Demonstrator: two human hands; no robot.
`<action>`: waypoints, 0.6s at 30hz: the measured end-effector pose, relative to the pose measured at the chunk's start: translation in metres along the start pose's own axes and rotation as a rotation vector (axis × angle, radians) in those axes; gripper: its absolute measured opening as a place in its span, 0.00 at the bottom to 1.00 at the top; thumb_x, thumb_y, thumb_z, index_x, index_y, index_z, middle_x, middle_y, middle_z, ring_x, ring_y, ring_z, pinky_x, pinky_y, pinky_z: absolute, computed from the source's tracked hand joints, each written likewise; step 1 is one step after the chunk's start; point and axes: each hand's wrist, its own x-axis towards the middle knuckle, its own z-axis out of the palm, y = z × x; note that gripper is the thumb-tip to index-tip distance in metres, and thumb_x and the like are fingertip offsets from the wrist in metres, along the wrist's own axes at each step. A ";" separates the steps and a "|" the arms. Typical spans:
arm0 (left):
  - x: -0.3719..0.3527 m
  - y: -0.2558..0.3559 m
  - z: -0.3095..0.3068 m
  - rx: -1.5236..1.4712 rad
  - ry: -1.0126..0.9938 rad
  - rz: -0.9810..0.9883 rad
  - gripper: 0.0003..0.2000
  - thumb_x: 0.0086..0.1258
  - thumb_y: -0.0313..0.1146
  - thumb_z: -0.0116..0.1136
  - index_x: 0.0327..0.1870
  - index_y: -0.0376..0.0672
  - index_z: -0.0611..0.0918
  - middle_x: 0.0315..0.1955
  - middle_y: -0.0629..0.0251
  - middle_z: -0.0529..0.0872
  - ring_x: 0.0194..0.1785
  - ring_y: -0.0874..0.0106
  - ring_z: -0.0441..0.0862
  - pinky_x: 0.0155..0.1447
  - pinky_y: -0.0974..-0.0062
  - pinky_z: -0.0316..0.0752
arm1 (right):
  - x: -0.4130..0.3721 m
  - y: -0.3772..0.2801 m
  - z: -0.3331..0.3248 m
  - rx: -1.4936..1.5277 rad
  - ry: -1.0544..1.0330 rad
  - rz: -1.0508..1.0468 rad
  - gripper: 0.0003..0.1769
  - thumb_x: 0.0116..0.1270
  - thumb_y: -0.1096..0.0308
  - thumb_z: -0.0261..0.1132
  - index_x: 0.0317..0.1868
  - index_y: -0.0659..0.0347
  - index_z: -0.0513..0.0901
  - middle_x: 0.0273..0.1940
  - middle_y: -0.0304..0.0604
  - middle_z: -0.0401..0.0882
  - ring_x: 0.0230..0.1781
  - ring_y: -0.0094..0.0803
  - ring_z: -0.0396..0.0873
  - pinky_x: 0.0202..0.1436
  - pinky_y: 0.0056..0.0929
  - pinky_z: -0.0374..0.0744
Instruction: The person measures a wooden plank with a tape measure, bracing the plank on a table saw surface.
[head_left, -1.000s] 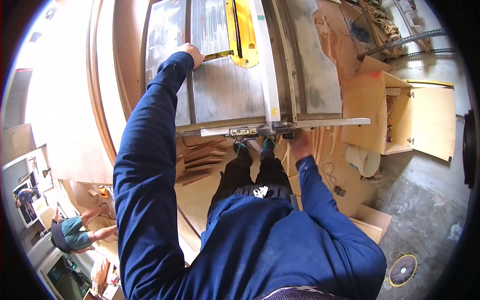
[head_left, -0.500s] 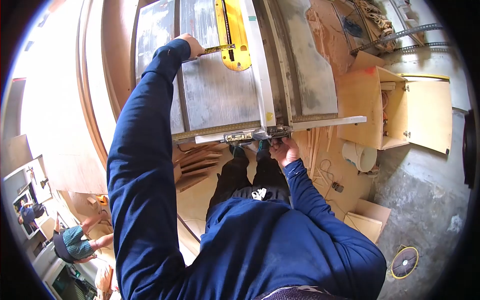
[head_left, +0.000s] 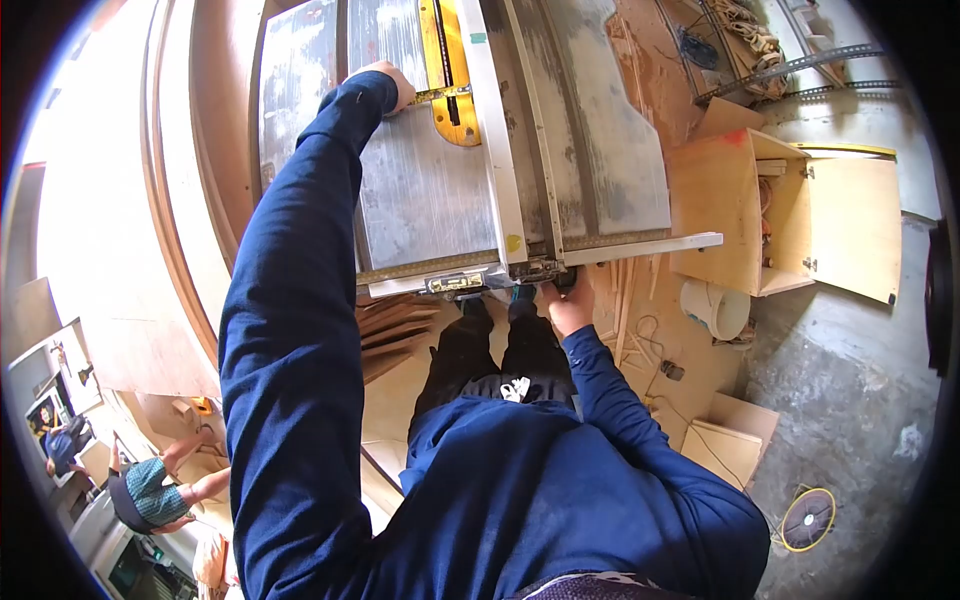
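My left hand point(head_left: 393, 86) is closed on a tape measure whose case is hidden in my grip. Its yellow blade point(head_left: 436, 95) reaches right, across the yellow insert plate point(head_left: 458, 125) of a table saw point(head_left: 425, 200), to the side of the long pale fence point(head_left: 492, 130). Below the front rail point(head_left: 650, 246), my right hand point(head_left: 572, 310) has its fingers closed around a dark knob point(head_left: 566, 280) beside the fence head point(head_left: 535, 270). Part of those fingers is hidden by the rail.
Wood offcuts point(head_left: 395, 330) lie under the saw's front. An open wooden cabinet point(head_left: 720, 210) and a white bucket point(head_left: 715, 308) stand at right. Large pale boards point(head_left: 110, 250) lie at left. Another person point(head_left: 148, 495) is at lower left; a round yellow-rimmed object point(head_left: 808, 520) is on the floor.
The fence and its head appear slightly further left against the insert plate. My right fingers have come up around the knob. The left hand stays by the plate with the tape out.
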 end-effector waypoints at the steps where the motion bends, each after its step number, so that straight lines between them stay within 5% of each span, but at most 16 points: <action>1: -0.005 0.003 -0.004 0.052 -0.008 0.022 0.16 0.66 0.36 0.48 0.52 0.41 0.79 0.51 0.57 0.79 0.53 0.60 0.77 0.58 0.70 0.71 | 0.001 0.005 -0.002 0.354 -0.085 0.095 0.28 0.54 0.70 0.66 0.55 0.63 0.66 0.40 0.48 0.80 0.36 0.41 0.80 0.37 0.32 0.79; 2: -0.010 0.004 -0.007 0.104 -0.017 0.044 0.16 0.67 0.36 0.48 0.51 0.41 0.79 0.51 0.57 0.79 0.53 0.60 0.77 0.58 0.70 0.71 | 0.002 0.009 -0.004 0.708 -0.170 0.191 0.26 0.56 0.72 0.65 0.55 0.62 0.66 0.39 0.45 0.79 0.34 0.35 0.80 0.36 0.29 0.79; 3: -0.005 0.002 -0.002 0.103 -0.018 0.045 0.16 0.67 0.36 0.48 0.51 0.41 0.79 0.51 0.57 0.79 0.53 0.60 0.77 0.58 0.70 0.71 | 0.003 0.007 -0.007 0.707 -0.171 0.192 0.26 0.56 0.72 0.65 0.55 0.62 0.66 0.39 0.45 0.79 0.34 0.35 0.80 0.36 0.29 0.79; 5: 0.003 -0.002 0.006 0.195 0.128 0.133 0.11 0.62 0.33 0.52 0.41 0.44 0.83 0.35 0.60 0.85 0.40 0.63 0.83 0.45 0.71 0.78 | 0.006 0.005 -0.013 0.993 -0.293 0.409 0.24 0.59 0.74 0.63 0.55 0.62 0.66 0.37 0.38 0.78 0.33 0.23 0.77 0.35 0.23 0.78; 9: 0.000 -0.003 -0.001 0.245 0.106 0.147 0.11 0.62 0.33 0.52 0.42 0.44 0.83 0.35 0.60 0.85 0.41 0.63 0.83 0.45 0.71 0.78 | 0.003 0.002 -0.008 0.948 -0.241 0.380 0.23 0.58 0.76 0.62 0.54 0.63 0.67 0.38 0.39 0.77 0.32 0.21 0.76 0.34 0.22 0.77; 11: 0.002 -0.002 -0.006 0.039 -0.030 0.021 0.16 0.66 0.37 0.51 0.51 0.42 0.79 0.49 0.58 0.80 0.51 0.61 0.78 0.56 0.70 0.72 | 0.002 0.001 -0.004 0.723 -0.167 0.300 0.23 0.57 0.77 0.63 0.53 0.62 0.68 0.39 0.39 0.77 0.33 0.21 0.75 0.33 0.21 0.77; 18: 0.006 -0.002 -0.005 0.120 -0.016 0.078 0.16 0.67 0.38 0.50 0.51 0.41 0.79 0.49 0.58 0.80 0.50 0.62 0.79 0.56 0.71 0.72 | 0.008 -0.004 -0.006 0.701 -0.192 0.329 0.23 0.53 0.77 0.65 0.50 0.62 0.70 0.37 0.38 0.78 0.31 0.23 0.76 0.31 0.22 0.76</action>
